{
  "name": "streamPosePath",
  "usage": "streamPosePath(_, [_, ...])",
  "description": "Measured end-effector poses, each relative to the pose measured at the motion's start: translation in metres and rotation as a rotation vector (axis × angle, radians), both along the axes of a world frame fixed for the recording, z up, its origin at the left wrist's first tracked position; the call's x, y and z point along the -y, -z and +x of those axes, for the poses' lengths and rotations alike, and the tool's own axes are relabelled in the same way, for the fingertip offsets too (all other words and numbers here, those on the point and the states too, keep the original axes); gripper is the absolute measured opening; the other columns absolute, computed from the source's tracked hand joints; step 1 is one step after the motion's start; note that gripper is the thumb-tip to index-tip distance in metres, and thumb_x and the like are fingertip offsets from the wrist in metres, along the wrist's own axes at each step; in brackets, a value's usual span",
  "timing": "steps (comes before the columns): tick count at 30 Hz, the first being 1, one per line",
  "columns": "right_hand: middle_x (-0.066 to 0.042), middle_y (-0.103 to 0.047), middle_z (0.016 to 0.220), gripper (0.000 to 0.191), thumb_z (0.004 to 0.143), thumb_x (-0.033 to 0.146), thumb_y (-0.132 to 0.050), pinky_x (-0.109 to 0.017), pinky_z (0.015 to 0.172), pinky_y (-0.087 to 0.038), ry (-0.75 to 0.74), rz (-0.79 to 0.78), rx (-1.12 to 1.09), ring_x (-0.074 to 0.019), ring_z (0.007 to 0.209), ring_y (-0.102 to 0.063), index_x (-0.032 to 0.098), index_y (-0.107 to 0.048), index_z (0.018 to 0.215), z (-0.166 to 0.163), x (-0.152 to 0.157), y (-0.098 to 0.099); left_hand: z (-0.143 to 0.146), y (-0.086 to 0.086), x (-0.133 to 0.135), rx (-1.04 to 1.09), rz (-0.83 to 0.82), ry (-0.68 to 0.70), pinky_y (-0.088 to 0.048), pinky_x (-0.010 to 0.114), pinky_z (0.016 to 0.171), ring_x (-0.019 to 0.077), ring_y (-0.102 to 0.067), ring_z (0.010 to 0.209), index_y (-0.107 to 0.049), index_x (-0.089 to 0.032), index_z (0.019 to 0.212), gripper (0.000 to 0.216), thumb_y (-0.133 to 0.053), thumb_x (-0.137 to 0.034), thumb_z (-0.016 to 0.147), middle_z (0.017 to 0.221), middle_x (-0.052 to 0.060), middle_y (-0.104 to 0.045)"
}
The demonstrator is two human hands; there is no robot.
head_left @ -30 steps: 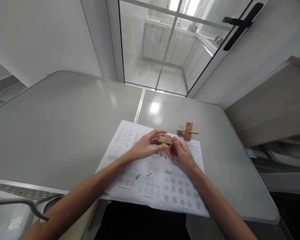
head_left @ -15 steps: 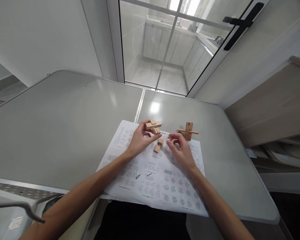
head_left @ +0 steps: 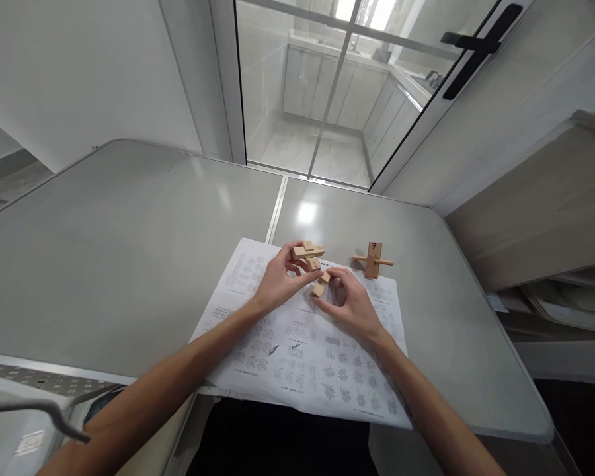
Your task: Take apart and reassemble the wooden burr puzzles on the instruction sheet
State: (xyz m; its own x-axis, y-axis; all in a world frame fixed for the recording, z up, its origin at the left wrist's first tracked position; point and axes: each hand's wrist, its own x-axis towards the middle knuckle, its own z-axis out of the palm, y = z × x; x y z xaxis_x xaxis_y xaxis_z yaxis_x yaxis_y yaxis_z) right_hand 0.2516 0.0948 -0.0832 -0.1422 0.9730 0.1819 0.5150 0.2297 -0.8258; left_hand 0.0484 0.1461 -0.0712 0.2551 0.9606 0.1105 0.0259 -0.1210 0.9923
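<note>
In my left hand (head_left: 280, 281) is a small assembly of interlocked wooden puzzle pieces (head_left: 308, 251), gripped between thumb and fingers above the printed sheet (head_left: 258, 330). Just below and to the right, my right hand (head_left: 353, 303) has thumb and fingers closed round a notched wooden puzzle piece (head_left: 319, 289). The two hands are close together, the left thumb near the notched piece. Behind my right hand, a wooden puzzle (head_left: 373, 260) with a round stick through it and a dark mark on its top stands at the sheet's far edge.
The sheet of small diagrams lies over the near edge of a grey table (head_left: 143, 264). A metal seam (head_left: 276, 210) crosses the tabletop. Beyond the table stands a glass door (head_left: 322, 92) with a black handle (head_left: 480, 46). Wooden shelving (head_left: 540, 205) is at the right.
My right hand has moved left and closed on the notched piece, which has turned and shifted slightly right. My left hand holds the assembly a little further right.
</note>
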Motion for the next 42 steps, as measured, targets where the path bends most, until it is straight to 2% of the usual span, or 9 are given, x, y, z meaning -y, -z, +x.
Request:
streamPosePath(2, [-0.008, -0.070, 0.116, 0.045, 0.087, 0.045, -0.080, -0.046, 0.093, -0.054, 0.010, -0.124, -0.162, -0.0274, 0.100, -0.064, 0.026, -0.067, 0.125, 0.005, -0.002, -0.002, 0.000, -0.002, 0.001, -0.025, 0.002, 0.008, -0.056, 0.035, 0.087, 0.0200, -0.071, 0.095, -0.058, -0.022, 0.137, 0.068, -0.089, -0.044, 0.081, 0.122, 0.011, -0.075])
streamPosePath(5, [-0.007, -0.071, 0.114, 0.044, 0.090, 0.045, -0.077, -0.040, 0.090, -0.053, -0.035, -0.301, -0.426, -0.0242, 0.099, -0.064, 0.025, -0.069, 0.128, 0.012, -0.004, -0.003, 0.001, -0.005, 0.002, -0.057, 0.030, 0.038, -0.055, 0.035, 0.087, 0.0193, -0.070, 0.093, -0.058, -0.021, 0.137, 0.067, -0.089, -0.042, 0.081, 0.120, 0.009, -0.075])
streamPosePath(8, [-0.004, -0.069, 0.095, 0.043, 0.091, 0.046, -0.073, -0.035, 0.077, -0.052, -0.110, -0.440, -0.627, -0.0205, 0.084, -0.061, 0.023, -0.071, 0.128, 0.014, -0.006, -0.003, 0.001, -0.004, 0.003, -0.076, 0.095, 0.082, -0.055, 0.034, 0.087, 0.0179, -0.069, 0.091, -0.059, -0.022, 0.136, 0.065, -0.088, -0.040, 0.081, 0.121, 0.008, -0.074])
streamPosePath(12, [-0.004, -0.063, 0.084, 0.037, 0.094, 0.051, -0.064, -0.032, 0.066, -0.048, -0.217, -0.516, -0.748, -0.0184, 0.071, -0.054, 0.019, -0.076, 0.108, 0.011, -0.008, -0.005, 0.002, 0.001, 0.006, -0.168, 0.187, 0.137, -0.052, 0.031, 0.079, 0.0163, -0.060, 0.081, -0.059, -0.024, 0.138, 0.066, -0.087, -0.045, 0.082, 0.101, 0.003, -0.071])
streamPosePath(18, [-0.007, -0.065, 0.090, 0.040, 0.096, 0.055, -0.057, -0.033, 0.065, -0.048, -0.215, -0.541, -0.770, -0.0194, 0.071, -0.052, 0.020, -0.075, 0.096, 0.008, -0.008, -0.011, 0.001, 0.004, 0.009, -0.216, 0.271, 0.187, -0.047, 0.027, 0.070, 0.0146, -0.051, 0.074, -0.058, -0.026, 0.141, 0.063, -0.082, -0.040, 0.085, 0.084, -0.002, -0.059])
streamPosePath(24, [-0.006, -0.065, 0.085, 0.042, 0.095, 0.059, -0.059, -0.033, 0.063, -0.050, -0.202, -0.550, -0.790, -0.0193, 0.069, -0.053, 0.021, -0.076, 0.102, 0.009, -0.009, -0.007, 0.001, 0.005, 0.009, -0.206, 0.295, 0.203, -0.045, 0.026, 0.068, 0.0139, -0.048, 0.073, -0.057, -0.024, 0.144, 0.065, -0.081, -0.042, 0.086, 0.086, -0.001, -0.058])
streamPosePath(29, [-0.008, -0.069, 0.093, 0.045, 0.098, 0.063, -0.058, -0.034, 0.066, -0.053, -0.215, -0.542, -0.779, -0.0199, 0.071, -0.056, 0.023, -0.076, 0.111, 0.008, -0.007, -0.012, 0.001, 0.002, 0.009, -0.229, 0.266, 0.185, -0.043, 0.026, 0.067, 0.0134, -0.044, 0.070, -0.059, -0.023, 0.143, 0.067, -0.084, -0.042, 0.084, 0.080, -0.004, -0.054])
streamPosePath(35, [-0.010, -0.071, 0.110, 0.051, 0.098, 0.067, -0.054, -0.036, 0.067, -0.054, -0.261, -0.544, -0.699, -0.0211, 0.075, -0.059, 0.024, -0.075, 0.116, 0.004, -0.004, -0.022, 0.002, -0.001, 0.011, -0.260, 0.251, 0.241, -0.045, 0.028, 0.070, 0.0144, -0.045, 0.071, -0.063, -0.024, 0.138, 0.069, -0.088, -0.047, 0.079, 0.081, -0.003, -0.057])
streamPosePath(42, [-0.010, -0.072, 0.110, 0.049, 0.097, 0.066, -0.057, -0.036, 0.069, -0.054, -0.281, -0.545, -0.682, -0.0215, 0.077, -0.059, 0.024, -0.078, 0.108, 0.006, -0.003, -0.015, 0.001, 0.003, 0.011, -0.249, 0.338, 0.304, -0.047, 0.031, 0.074, 0.0161, -0.050, 0.075, -0.063, -0.023, 0.136, 0.070, -0.089, -0.052, 0.078, 0.090, 0.000, -0.065])
